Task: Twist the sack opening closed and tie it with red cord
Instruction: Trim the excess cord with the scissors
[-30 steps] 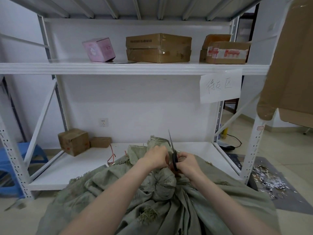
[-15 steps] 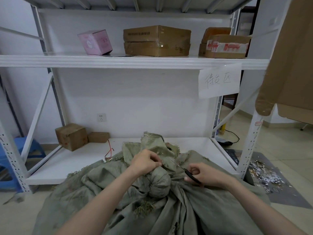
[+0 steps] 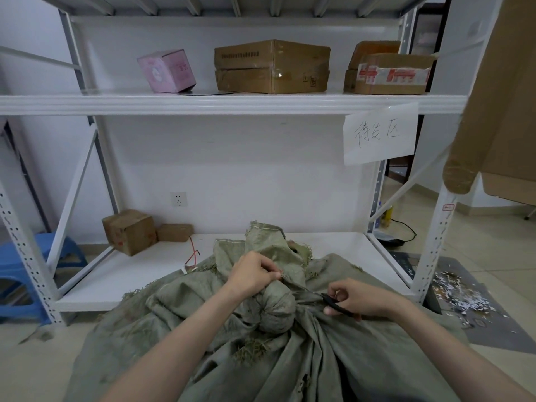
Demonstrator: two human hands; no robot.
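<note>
A green woven sack (image 3: pixel 333 361) is spread on the floor in front of a white metal rack (image 3: pixel 232 104), with its upper part laid over the edge of the lower shelf (image 3: pixel 116 274). Its neck is gathered into a tight rounded bunch (image 3: pixel 275 310), above which the frayed mouth (image 3: pixel 265 236) is stood upright. The cloth just above the bunch is pinched by the left grip (image 3: pixel 255 274), whose fingers are curled closed on it. Whether cord is caught there too cannot be told. Black-handled scissors (image 3: pixel 336 306) are held in the right grip (image 3: pixel 358 300), with the fingers wrapped about the handles and the thin blades pointed at the neck just beside the left fingers. A length of red cord (image 3: pixel 192 253) is seen on the lower shelf, left of the mouth, bent upward. Two small cardboard boxes (image 3: pixel 130 232) are set at the shelf's back left. On the upper shelf a pink box (image 3: pixel 166 71) and cardboard cartons (image 3: pixel 272 66) are kept, and a handwritten paper sign (image 3: pixel 380 137) is hung from its edge.
</note>
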